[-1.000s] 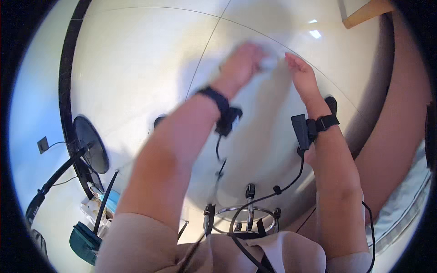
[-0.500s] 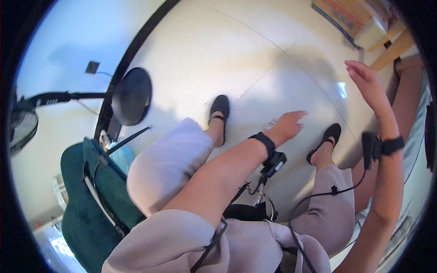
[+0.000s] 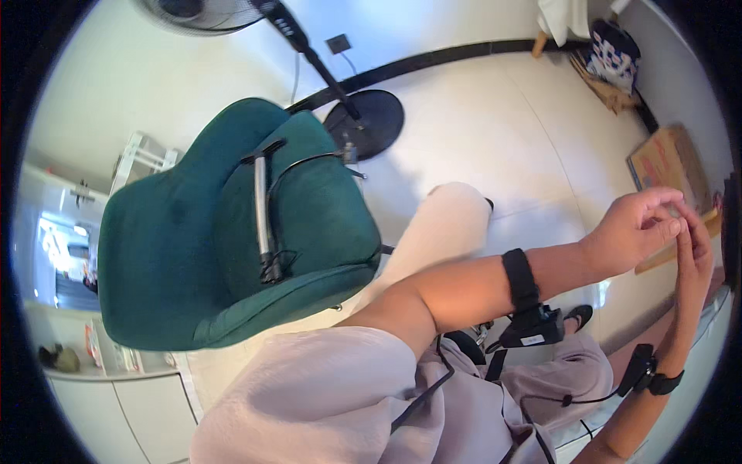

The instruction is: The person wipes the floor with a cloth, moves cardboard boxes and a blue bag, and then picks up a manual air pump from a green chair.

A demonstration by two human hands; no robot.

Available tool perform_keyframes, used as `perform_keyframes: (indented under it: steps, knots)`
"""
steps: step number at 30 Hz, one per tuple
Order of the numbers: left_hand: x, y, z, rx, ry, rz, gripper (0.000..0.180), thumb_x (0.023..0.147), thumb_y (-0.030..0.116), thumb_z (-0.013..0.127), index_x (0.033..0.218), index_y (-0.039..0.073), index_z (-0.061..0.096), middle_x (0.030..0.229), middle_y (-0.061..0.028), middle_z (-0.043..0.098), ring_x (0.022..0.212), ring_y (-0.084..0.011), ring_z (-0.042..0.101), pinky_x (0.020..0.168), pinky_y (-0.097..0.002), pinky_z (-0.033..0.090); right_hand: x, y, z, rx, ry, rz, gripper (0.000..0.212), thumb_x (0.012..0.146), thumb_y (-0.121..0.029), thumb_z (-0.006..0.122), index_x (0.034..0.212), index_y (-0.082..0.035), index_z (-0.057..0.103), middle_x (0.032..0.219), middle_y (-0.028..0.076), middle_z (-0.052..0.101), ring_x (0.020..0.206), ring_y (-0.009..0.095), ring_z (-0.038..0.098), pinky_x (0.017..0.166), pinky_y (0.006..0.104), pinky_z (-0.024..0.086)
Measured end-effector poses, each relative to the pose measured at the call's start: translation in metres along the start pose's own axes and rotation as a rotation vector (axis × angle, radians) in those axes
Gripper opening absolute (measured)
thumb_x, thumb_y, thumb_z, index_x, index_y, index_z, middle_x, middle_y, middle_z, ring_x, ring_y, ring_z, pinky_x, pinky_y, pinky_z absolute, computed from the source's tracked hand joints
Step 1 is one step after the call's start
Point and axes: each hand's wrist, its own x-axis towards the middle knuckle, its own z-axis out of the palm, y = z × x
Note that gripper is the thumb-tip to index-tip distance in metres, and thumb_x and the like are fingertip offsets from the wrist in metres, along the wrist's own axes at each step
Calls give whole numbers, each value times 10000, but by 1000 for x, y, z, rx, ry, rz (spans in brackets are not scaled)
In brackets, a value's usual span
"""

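My left hand (image 3: 627, 236) reaches across to the right with its fingers bent in and its thumb pressed forward. Against it, at the far right, is my right hand (image 3: 696, 246), raised with its fingers curved toward the left one. The fingertips of both hands meet. Whatever may be between them is hidden or too small to make out. Each wrist wears a black strap with a small black device, the left device (image 3: 533, 326) being the nearer to my lap.
To the left stands a green padded chair (image 3: 170, 255) bearing a silver tube (image 3: 261, 205) with a black T-shaped handle, like a hand pump. Behind it is a standing fan's round black base (image 3: 379, 120). A cardboard box (image 3: 671, 166) lies beyond my hands, and a white cabinet (image 3: 147, 410) stands lower left.
My hands, apart before with fingers loosely spread, have come together at the right. The view has swung left, bringing the whole green chair and the fan into sight.
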Motion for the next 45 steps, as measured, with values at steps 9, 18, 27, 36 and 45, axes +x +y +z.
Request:
perform_keyframes:
  steps: [9, 18, 27, 36, 45]
  knots:
    - [-75, 177, -5, 489, 133, 126, 307, 905, 278, 534, 1005, -6, 592, 901, -61, 619, 840, -97, 566, 751, -235, 450, -24, -75, 38, 149, 58, -78, 193, 903, -163, 536, 940, 12, 608, 711, 7, 508, 669, 65, 447, 641, 174, 341]
    - [-218, 297, 10, 902, 502, 407, 229, 932, 196, 457, 1105, 46, 454, 978, -119, 581, 911, -217, 587, 848, -348, 458, -23, -126, 110, 374, -120, -130, 307, 839, -75, 588, 1135, 1, 560, 890, 49, 601, 831, 107, 545, 795, 219, 422]
    - [-362, 395, 67, 1762, 1325, 1477, 256, 939, 118, 398, 1152, -23, 394, 1042, -139, 552, 961, -220, 536, 897, -326, 416, 1, -168, 239, 621, -534, 129, 345, 849, -182, 588, 1152, -24, 543, 1008, 70, 591, 880, 126, 552, 809, 261, 457]
    - [-583, 377, -99, 833, 1712, 802, 408, 935, 318, 415, 1201, 10, 450, 1143, -115, 536, 1048, -236, 511, 902, -365, 432, -21, -126, 351, 468, -839, 506, 591, 805, -358, 631, 1268, -46, 437, 1088, 41, 544, 919, 161, 510, 744, 325, 435]
    - [-609, 324, -149, 391, 1594, 521, 462, 924, 357, 426, 1238, 18, 435, 1186, -125, 528, 1071, -258, 511, 905, -393, 440, -42, -116, 410, 552, -1099, 618, 735, 799, -421, 634, 1281, 58, 354, 1177, 174, 511, 1065, 255, 498, 893, 394, 402]
